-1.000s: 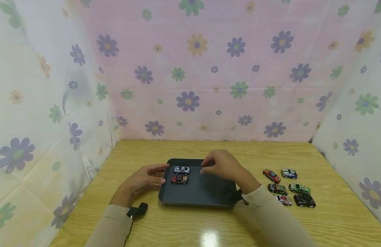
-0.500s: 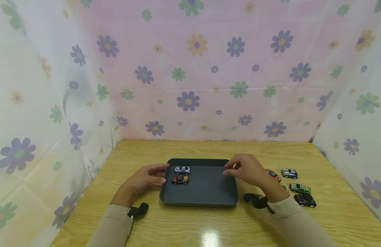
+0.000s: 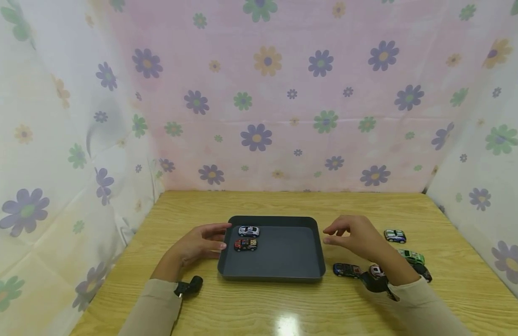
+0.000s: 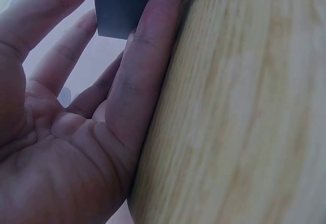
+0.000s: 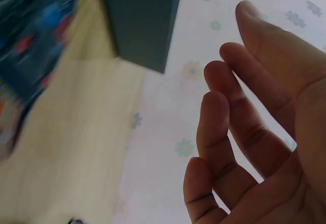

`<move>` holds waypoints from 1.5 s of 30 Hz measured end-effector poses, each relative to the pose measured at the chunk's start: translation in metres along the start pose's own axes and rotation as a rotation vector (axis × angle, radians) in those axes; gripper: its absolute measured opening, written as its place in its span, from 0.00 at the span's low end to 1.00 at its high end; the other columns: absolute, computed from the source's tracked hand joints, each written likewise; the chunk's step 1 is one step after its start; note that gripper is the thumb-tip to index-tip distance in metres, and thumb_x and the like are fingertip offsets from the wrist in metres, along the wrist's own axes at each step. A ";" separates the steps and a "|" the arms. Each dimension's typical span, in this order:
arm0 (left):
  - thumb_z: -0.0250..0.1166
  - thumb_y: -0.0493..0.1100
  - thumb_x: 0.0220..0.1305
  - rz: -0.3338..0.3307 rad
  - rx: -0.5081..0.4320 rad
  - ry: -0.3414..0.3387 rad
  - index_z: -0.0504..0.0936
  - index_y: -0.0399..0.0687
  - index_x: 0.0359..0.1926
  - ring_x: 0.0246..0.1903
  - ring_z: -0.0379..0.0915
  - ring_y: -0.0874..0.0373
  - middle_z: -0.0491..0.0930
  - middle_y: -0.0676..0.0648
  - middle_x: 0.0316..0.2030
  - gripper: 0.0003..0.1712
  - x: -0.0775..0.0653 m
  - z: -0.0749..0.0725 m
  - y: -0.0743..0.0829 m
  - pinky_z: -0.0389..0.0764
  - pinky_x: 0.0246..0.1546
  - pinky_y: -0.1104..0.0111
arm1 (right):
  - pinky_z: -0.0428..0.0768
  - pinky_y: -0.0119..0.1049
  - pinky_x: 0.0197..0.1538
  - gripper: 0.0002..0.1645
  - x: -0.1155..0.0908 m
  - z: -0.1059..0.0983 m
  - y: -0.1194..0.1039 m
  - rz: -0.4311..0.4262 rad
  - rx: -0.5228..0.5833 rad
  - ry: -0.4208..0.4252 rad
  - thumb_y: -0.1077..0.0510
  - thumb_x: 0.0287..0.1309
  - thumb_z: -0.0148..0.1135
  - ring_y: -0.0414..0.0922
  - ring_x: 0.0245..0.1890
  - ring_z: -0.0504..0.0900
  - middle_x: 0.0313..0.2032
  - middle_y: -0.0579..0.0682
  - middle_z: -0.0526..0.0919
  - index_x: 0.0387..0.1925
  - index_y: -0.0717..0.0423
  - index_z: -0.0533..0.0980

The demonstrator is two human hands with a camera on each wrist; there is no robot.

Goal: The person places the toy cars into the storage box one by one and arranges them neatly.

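A dark grey tray [image 3: 276, 278] lies on the table, with a white-and-black toy car [image 3: 248, 231] and a red-and-black toy car [image 3: 245, 244] side by side in its left part. My left hand [image 3: 202, 241] rests at the tray's left side, fingers extended. In the left wrist view, its fingers [image 4: 145, 46] reach the tray wall [image 4: 119, 10]. Just off the tray's right side hovers my right hand [image 3: 355, 235], holding nothing, fingers loosely bent and apart from the thumb. Below it stands a dark toy car [image 3: 347, 269], which looms blurred in the right wrist view.
More toy cars stand on the right of the wooden table [image 3: 292, 303]: a white-green-blue car [image 3: 395, 235], a green car [image 3: 411, 256] and a partly covered white-and-red car [image 3: 375, 270]. My right forearm hides others there. Flowered cloth [image 3: 259, 93] surrounds the table's back and sides.
My right hand has moved from above the tray to beyond its right side, uncovering the tray's right part. The left hand and the two cars in the tray have stayed in place.
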State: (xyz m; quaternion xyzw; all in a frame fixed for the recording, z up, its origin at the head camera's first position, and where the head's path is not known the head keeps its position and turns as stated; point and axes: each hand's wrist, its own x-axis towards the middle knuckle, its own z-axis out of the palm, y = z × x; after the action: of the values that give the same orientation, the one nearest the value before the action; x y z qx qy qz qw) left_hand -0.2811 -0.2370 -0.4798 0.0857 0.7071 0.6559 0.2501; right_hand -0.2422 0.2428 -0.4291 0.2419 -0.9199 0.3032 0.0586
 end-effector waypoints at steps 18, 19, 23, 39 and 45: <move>0.73 0.35 0.63 -0.003 0.008 -0.008 0.66 0.51 0.77 0.61 0.79 0.46 0.72 0.35 0.69 0.44 -0.001 0.001 0.000 0.86 0.55 0.51 | 0.84 0.35 0.40 0.18 -0.042 -0.013 0.030 -0.020 0.128 -0.175 0.44 0.60 0.74 0.36 0.41 0.82 0.45 0.44 0.87 0.49 0.46 0.88; 0.73 0.35 0.63 -0.001 0.009 -0.010 0.66 0.51 0.77 0.61 0.79 0.46 0.72 0.35 0.69 0.44 0.000 0.001 0.000 0.86 0.55 0.52 | 0.84 0.35 0.40 0.18 -0.043 -0.014 0.032 -0.029 0.135 -0.187 0.44 0.59 0.75 0.37 0.41 0.82 0.44 0.43 0.87 0.48 0.47 0.88; 0.73 0.34 0.64 0.004 0.002 -0.011 0.66 0.51 0.77 0.61 0.78 0.45 0.72 0.34 0.69 0.44 0.000 0.000 0.000 0.86 0.55 0.52 | 0.84 0.38 0.46 0.20 -0.045 -0.016 0.035 -0.074 0.116 -0.223 0.40 0.56 0.75 0.37 0.42 0.83 0.44 0.39 0.87 0.47 0.44 0.89; 0.71 0.33 0.65 0.004 0.006 -0.009 0.65 0.51 0.78 0.61 0.78 0.46 0.71 0.35 0.70 0.43 -0.002 0.000 0.000 0.86 0.55 0.51 | 0.85 0.36 0.41 0.12 -0.045 -0.015 0.044 -0.137 0.169 -0.333 0.47 0.54 0.79 0.36 0.39 0.84 0.39 0.36 0.88 0.41 0.38 0.90; 0.71 0.35 0.66 -0.001 0.013 -0.015 0.66 0.52 0.78 0.62 0.78 0.47 0.71 0.35 0.70 0.43 -0.002 0.000 0.002 0.85 0.56 0.52 | 0.84 0.35 0.40 0.10 -0.045 -0.015 0.044 -0.125 0.167 -0.332 0.50 0.55 0.78 0.35 0.39 0.84 0.39 0.36 0.88 0.41 0.39 0.90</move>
State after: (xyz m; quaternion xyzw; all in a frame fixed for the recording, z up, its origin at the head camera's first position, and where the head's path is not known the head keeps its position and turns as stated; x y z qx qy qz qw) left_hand -0.2802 -0.2378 -0.4778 0.0916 0.7094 0.6506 0.2552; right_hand -0.2241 0.3005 -0.4515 0.3493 -0.8718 0.3300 -0.0953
